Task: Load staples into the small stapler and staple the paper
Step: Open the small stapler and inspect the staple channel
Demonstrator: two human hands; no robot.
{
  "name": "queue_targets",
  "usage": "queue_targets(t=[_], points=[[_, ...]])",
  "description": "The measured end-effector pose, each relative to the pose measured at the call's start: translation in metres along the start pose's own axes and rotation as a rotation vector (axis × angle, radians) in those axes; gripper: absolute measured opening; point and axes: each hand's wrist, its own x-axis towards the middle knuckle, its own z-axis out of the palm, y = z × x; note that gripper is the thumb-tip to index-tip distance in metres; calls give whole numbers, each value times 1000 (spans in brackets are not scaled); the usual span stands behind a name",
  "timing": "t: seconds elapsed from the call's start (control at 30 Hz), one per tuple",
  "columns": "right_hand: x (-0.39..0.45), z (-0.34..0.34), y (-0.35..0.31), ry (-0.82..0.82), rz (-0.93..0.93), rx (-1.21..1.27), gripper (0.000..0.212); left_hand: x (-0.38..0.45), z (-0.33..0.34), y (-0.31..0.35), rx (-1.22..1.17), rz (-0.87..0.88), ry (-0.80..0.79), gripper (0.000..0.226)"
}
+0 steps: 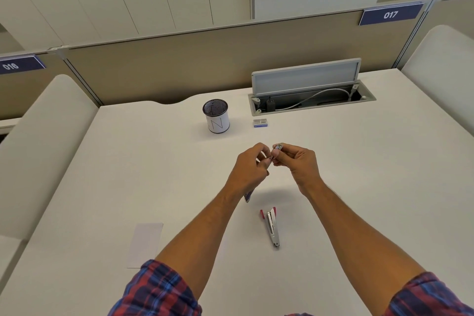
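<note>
The small red and silver stapler (270,226) lies opened on the white desk (359,187), below my hands. My right hand (295,161) pinches a small block of staples (278,147) between thumb and fingers. My left hand (250,165) meets it fingertip to fingertip, gripping something small that I cannot make out. A blue and white staple box (248,196) peeks out under my left wrist. A strip of white paper (145,245) lies flat at the lower left, apart from both hands.
A white pen cup (216,117) with a dark mesh rim stands at the back. A second small staple box (260,123) lies right of it. Behind is an open cable hatch (310,97) with its lid raised. Padded dividers flank the desk.
</note>
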Motion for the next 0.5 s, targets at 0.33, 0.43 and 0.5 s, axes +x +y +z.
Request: queue_targets(t=[0.33,0.43,0.5], points=[[11,-3,-5,-50,14,131,33,1,8,2,-108,63,113,37],[11,-6,-4,-64,17,154,32,2,5,2,-150,46,134,40],[11,-7,-4,-68,17,155,31,1,3,-1,-152,53,142,41]])
